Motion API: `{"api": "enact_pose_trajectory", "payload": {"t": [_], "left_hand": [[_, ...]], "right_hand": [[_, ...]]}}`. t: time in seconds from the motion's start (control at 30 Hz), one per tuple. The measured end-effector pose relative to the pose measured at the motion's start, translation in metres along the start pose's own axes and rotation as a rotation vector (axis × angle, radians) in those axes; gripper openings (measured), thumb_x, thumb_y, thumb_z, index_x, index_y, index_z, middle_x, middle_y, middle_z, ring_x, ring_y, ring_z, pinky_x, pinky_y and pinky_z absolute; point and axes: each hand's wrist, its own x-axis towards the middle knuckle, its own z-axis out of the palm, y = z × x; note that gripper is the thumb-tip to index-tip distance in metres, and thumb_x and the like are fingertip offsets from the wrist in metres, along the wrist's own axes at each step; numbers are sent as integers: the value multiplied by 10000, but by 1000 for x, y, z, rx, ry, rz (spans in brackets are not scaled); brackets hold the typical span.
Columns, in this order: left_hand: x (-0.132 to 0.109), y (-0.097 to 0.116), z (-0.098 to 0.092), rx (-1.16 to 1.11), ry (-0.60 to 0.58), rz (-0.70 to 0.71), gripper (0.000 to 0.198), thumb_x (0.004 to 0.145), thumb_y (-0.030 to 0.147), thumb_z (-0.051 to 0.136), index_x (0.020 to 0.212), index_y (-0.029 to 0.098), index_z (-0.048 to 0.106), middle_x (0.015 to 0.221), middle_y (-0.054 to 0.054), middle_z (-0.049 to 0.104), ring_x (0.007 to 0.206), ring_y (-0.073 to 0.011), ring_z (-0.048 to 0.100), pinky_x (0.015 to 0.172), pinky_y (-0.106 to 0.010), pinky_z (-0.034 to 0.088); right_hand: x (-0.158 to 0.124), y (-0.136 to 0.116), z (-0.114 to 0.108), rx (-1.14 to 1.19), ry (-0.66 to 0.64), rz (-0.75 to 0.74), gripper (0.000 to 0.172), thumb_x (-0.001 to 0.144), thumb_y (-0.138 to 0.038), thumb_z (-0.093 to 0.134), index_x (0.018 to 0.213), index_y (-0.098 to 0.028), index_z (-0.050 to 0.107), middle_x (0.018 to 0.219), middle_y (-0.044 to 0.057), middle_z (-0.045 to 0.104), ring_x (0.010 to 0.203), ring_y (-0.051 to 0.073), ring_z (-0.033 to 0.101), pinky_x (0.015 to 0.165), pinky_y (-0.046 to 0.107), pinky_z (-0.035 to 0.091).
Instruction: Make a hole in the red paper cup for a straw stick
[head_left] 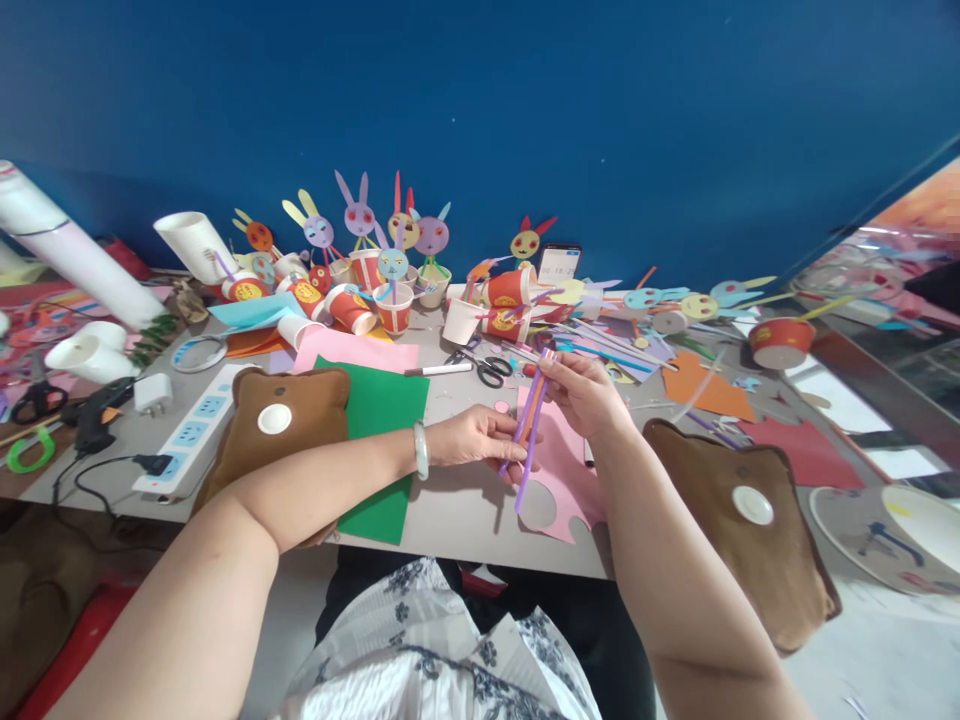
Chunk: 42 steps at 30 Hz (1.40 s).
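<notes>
Two purple strips (529, 460) and one orange strip (533, 405) are pinched by the left hand (480, 437) and right hand (581, 390).

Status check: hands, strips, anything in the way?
Left grip low on purple and orange strips, right grip at their upper ends. Strips slanted, above pink paper with cut-outs. Black-handled scissors lie beyond, not blocking.

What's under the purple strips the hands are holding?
Below the purple strips, pink paper with a round cutout lies on the table. The left hand hides whatever is directly beneath it.
</notes>
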Motion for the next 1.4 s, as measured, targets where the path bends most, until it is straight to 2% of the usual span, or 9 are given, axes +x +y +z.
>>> {"api": "enact_pose_trajectory", "payload": {"t": [0.13, 0.23, 0.37, 0.47, 0.63, 0.77, 0.9, 1.2, 1.4], "left_hand": [[-1, 0, 0, 2, -32, -16, 567, 633, 446, 867, 1067, 117, 708, 835, -85, 739, 665, -149, 695, 683, -303, 549], [0, -1, 1, -31, -8, -11, 546, 653, 468, 851, 1041, 111, 707, 888, -111, 743, 735, -182, 714, 725, -339, 558], [2, -1, 1, -79, 90, 35, 552, 673, 554, 806, 959, 93, 701, 908, -147, 743, 795, -221, 718, 772, -397, 567], [4, 1, -1, -64, 190, 93, 538, 675, 555, 802, 907, 81, 698, 853, -143, 743, 745, -205, 709, 755, -370, 563], [4, 2, -3, -27, 300, 148, 525, 609, 518, 853, 851, 74, 711, 814, -109, 737, 713, -186, 698, 761, -343, 553], [3, 3, -1, -19, 301, 122, 531, 613, 528, 845, 860, 73, 726, 836, -118, 743, 715, -195, 700, 744, -347, 556], [2, 6, -1, -11, 283, 79, 551, 617, 559, 832, 872, 82, 729, 862, -132, 749, 709, -193, 702, 726, -340, 556], [1, 9, -2, 16, 229, 19, 563, 610, 582, 824, 856, 85, 729, 854, -133, 750, 679, -170, 690, 692, -310, 532], [0, 10, 0, 12, 225, 20, 617, 630, 652, 775, 843, 77, 707, 871, -159, 754, 674, -178, 698, 675, -303, 536]], "right_hand": [[-1, 0, -1, 8, -17, -14, 368, 667, -448, 842, 614, -195, 579, 491, -61, 396, 450, 72, 346, 460, 245, 308], [0, 3, -4, -16, -8, -54, 356, 693, -438, 830, 612, -194, 583, 495, -50, 437, 462, 77, 377, 479, 244, 331], [-2, 6, -4, -119, -73, -89, 303, 753, -438, 791, 696, -186, 633, 550, -34, 505, 497, 80, 413, 494, 238, 342], [-7, 5, 3, -228, -165, -104, 320, 775, -461, 768, 707, -179, 632, 582, -25, 536, 521, 83, 437, 495, 233, 346], [-13, 3, 16, -250, -238, -48, 381, 706, -513, 805, 696, -169, 643, 605, -14, 571, 546, 102, 517, 496, 234, 410], [-13, 2, 16, -219, -249, 25, 392, 669, -520, 826, 729, -166, 671, 604, -4, 605, 543, 118, 560, 501, 247, 463], [-13, 0, 15, -191, -237, 34, 371, 649, -487, 845, 779, -166, 713, 636, 2, 629, 549, 122, 581, 513, 254, 488], [-13, -4, 15, -208, -228, 16, 376, 672, -466, 830, 864, -153, 749, 636, -3, 622, 495, 95, 537, 463, 243, 440], [-13, -1, 12, -202, -243, -20, 315, 678, -440, 835, 748, -162, 706, 646, -3, 618, 509, 91, 534, 456, 226, 410]]}}
